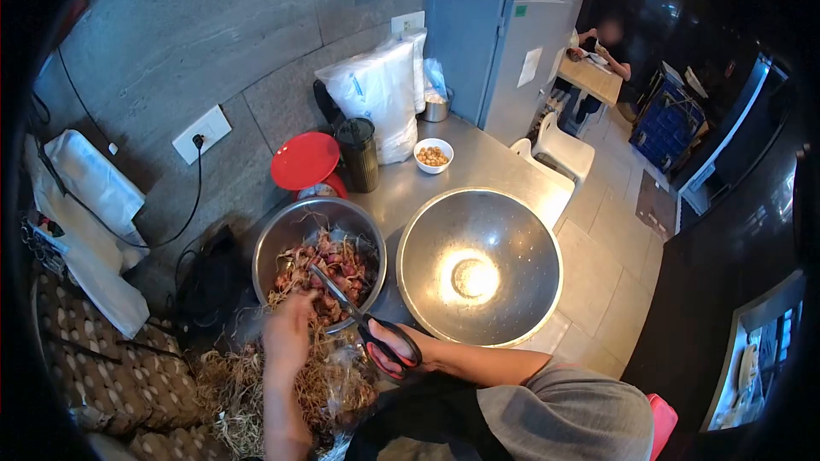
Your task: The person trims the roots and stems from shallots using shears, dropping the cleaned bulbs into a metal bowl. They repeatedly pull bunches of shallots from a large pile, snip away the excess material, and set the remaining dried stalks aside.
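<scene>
A metal bowl point(265, 249) on the left holds reddish shallots with dry roots and stems. My left hand point(289, 329) is at this bowl's near edge, blurred, its fingers too smeared to read. My right hand point(395, 343) is closed round the black and red handles of scissors point(342, 294), whose blades point up and left over the shallots. Below the bowl lies a heap of dry roots and stems point(248, 388), partly behind my left forearm. A larger metal bowl point(521, 290) stands to the right, with a bright reflection at its bottom.
Behind the bowls are a red scale point(305, 160), a dark tumbler point(358, 155), white plastic bags point(376, 94) and a small white bowl of brown pieces point(433, 155). Egg trays point(111, 376) are at the left. A person point(608, 51) sits at a far table point(589, 81).
</scene>
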Demonstrator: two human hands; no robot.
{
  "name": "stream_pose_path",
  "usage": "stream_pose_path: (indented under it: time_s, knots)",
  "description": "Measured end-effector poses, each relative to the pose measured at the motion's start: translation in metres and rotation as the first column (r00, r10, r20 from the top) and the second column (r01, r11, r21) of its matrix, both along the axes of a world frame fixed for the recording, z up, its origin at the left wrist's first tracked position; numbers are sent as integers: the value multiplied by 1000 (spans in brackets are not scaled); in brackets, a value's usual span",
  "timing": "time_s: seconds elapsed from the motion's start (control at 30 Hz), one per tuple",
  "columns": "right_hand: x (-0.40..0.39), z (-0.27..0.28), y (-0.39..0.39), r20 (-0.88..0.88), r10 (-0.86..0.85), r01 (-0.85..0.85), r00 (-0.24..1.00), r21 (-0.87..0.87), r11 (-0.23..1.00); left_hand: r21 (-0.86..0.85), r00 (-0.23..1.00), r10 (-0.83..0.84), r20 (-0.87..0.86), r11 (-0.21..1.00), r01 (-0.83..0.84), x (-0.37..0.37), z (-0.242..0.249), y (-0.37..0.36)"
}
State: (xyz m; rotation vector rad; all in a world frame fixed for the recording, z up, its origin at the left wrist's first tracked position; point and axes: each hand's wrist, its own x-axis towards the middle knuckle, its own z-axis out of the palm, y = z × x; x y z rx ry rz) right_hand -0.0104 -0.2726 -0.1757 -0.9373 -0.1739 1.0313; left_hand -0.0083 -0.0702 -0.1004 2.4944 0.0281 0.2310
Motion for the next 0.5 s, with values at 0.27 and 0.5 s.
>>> stream_pose_path:
  time_s: [0.27, 0.5]
  knots:
    - [-4, -2, -11, -39, -95, 92, 995, -75, 993, 316, 748, 529, 400, 687, -654, -107, 22, 152]
    - [6, -19, -16, -6, -108, 108, 994, 8, 994, 834, 661, 730, 173, 249, -492, -211, -74, 231]
